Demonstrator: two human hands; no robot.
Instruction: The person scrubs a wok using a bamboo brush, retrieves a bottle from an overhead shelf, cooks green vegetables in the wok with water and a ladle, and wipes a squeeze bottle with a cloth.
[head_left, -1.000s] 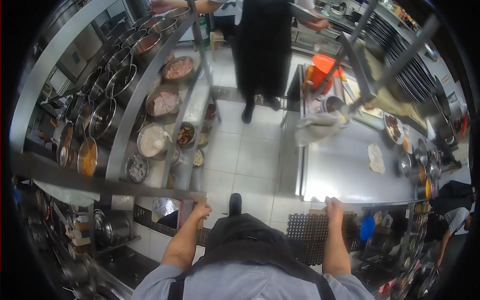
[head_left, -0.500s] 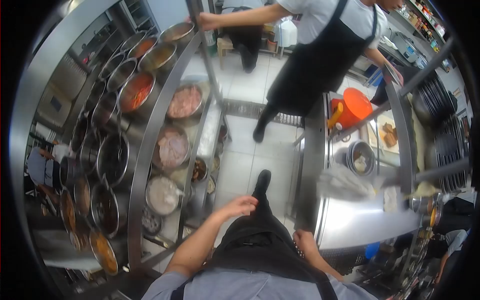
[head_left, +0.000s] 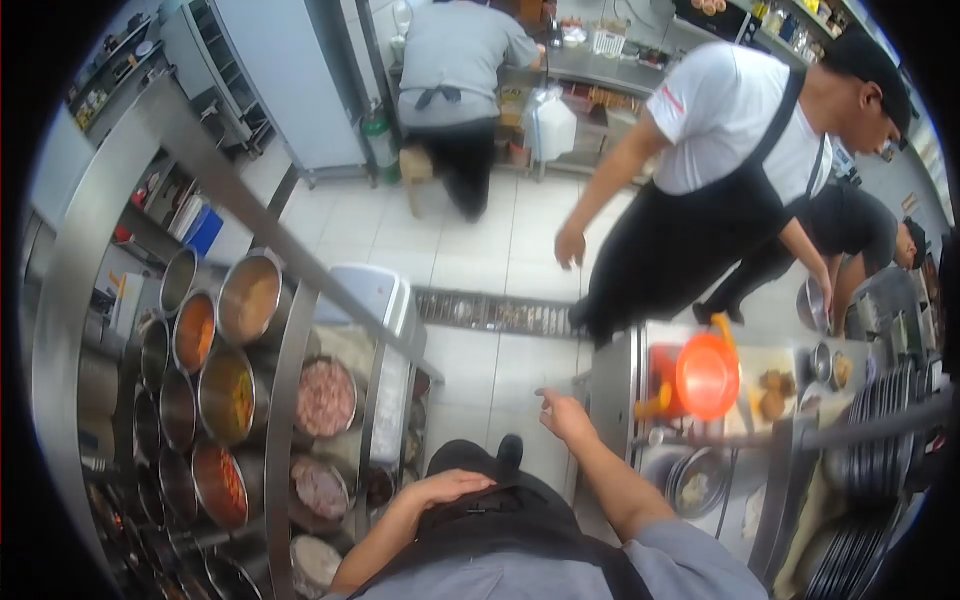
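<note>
My left hand (head_left: pixel 455 487) is held low at my waist, in front of the black apron (head_left: pixel 500 525). Its fingers are stretched out and nothing is in them. Farther forward and to the right, my right hand (head_left: pixel 563 415) is over the tiled floor beside the steel counter (head_left: pixel 612 400), its fingers partly spread and holding nothing. On the left shelf are a bowl of pink meat (head_left: pixel 325 397) and a second bowl of meat (head_left: pixel 321 488). An orange container (head_left: pixel 708 376) stands on the right counter.
A person in a black apron (head_left: pixel 680 240) stands ahead right, near another bending person (head_left: pixel 850 225). A person in grey (head_left: pixel 450 65) is at the back counter. Metal pots (head_left: pixel 233 395) fill the left rack (head_left: pixel 75 290). A floor drain (head_left: pixel 500 312) crosses the aisle.
The view has moved forward along the aisle. My right hand has reached forward, while my left hand has come in against the apron. The person ahead has let go of the left rack.
</note>
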